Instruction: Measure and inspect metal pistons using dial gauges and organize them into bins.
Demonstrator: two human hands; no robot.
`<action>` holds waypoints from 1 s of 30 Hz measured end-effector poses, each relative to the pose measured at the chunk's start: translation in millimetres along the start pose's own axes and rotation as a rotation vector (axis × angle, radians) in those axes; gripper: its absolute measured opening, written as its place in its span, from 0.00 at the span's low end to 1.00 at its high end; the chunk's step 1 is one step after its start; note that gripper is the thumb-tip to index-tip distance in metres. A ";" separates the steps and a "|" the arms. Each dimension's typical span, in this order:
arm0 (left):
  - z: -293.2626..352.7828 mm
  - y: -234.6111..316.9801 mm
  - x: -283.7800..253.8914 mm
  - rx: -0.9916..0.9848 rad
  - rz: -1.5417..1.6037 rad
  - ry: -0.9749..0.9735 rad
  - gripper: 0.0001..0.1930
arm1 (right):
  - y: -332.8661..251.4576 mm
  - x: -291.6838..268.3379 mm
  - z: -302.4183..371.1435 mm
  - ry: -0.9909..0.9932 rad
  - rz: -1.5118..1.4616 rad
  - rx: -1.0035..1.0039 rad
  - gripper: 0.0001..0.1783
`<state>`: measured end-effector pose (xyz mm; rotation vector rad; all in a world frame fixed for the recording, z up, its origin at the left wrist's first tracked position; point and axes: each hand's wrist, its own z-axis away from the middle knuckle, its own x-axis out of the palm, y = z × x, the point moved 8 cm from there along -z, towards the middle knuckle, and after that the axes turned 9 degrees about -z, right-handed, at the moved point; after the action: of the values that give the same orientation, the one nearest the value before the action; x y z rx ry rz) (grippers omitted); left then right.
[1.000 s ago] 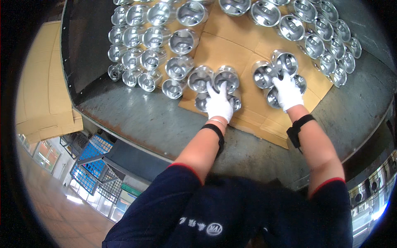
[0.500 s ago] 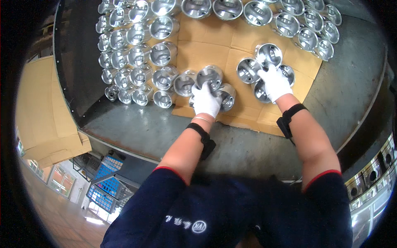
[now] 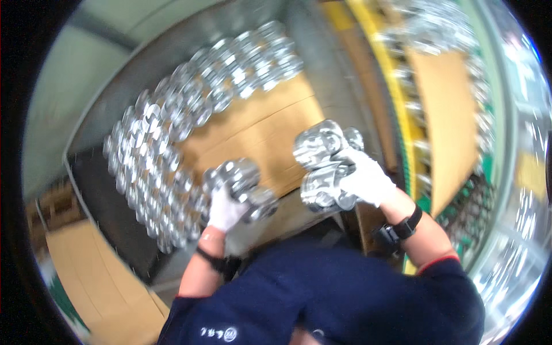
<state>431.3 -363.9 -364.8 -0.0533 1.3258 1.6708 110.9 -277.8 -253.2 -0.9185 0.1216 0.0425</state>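
Note:
My left hand (image 3: pixel 225 210), in a white glove, is closed on a cluster of shiny metal pistons (image 3: pixel 241 173) above the near part of a cardboard sheet (image 3: pixel 259 135). My right hand (image 3: pixel 369 180), gloved too, grips another bunch of pistons (image 3: pixel 317 145) held up by the sheet's right edge. Fingers of both hands partly disappear among the pistons. Exactly how each piston is held cannot be made out through the blur. Rows of standing pistons (image 3: pixel 150 138) cover the sheet's left and far sides.
Dark metal walls (image 3: pixel 115 210) surround the sheet. To the right, past a yellow edge (image 3: pixel 397 115), lies another cardboard strip (image 3: pixel 445 121) with more shiny parts alongside. A folded cardboard piece (image 3: pixel 95 276) leans at the lower left.
The view has swung to the right, bringing the yellow edge into sight. Both hands have lifted their piston clusters off the cardboard, the right one moving out past its edge.

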 end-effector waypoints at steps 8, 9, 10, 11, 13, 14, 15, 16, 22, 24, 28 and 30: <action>37.3 73.9 -72.7 -0.062 -0.229 -0.117 0.39 | -113.6 -136.5 195.4 0.528 -0.320 -0.202 0.32; 36.9 85.4 -78.7 -0.038 -0.243 -0.107 0.39 | -109.1 -163.2 206.8 0.597 -0.257 -0.203 0.31; 39.4 90.3 -80.9 -0.027 -0.212 -0.137 0.38 | -111.6 -183.2 214.5 0.651 -0.244 -0.155 0.30; 42.3 95.2 -83.0 -0.023 -0.179 -0.164 0.38 | -114.7 -203.7 219.4 0.697 -0.230 -0.106 0.29; 40.0 118.0 -88.0 0.006 -0.170 -0.164 0.37 | -95.9 -262.8 226.0 0.857 -0.053 -0.040 0.29; 39.4 135.6 -89.7 0.036 -0.203 -0.175 0.37 | -91.5 -277.8 225.2 0.888 -0.118 0.045 0.30; 40.0 157.6 -90.8 0.067 -0.237 -0.185 0.38 | -86.5 -292.0 227.5 0.917 -0.185 0.130 0.31; 40.8 188.1 -94.2 0.109 -0.286 -0.143 0.36 | -84.5 -315.7 229.0 0.931 -0.021 0.176 0.35; 7.6 373.5 -61.0 0.521 -0.351 -0.189 0.35 | 1.3 -421.5 212.5 1.133 0.401 0.475 0.43; -13.2 440.2 -36.9 0.689 -0.405 -0.249 0.37 | -0.3 -422.1 216.0 1.304 0.456 0.478 0.46; -70.0 574.4 48.5 0.916 -0.587 -0.364 0.34 | 0.9 -411.7 214.2 1.335 0.385 0.405 0.47; -103.5 617.9 95.1 0.944 -0.777 -0.268 0.32 | -4.7 -408.5 218.6 1.291 0.374 0.466 0.45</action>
<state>-94.6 -346.4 -11.7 0.1848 1.4939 0.3153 -275.1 -100.7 -67.9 -0.3220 1.4392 -0.2333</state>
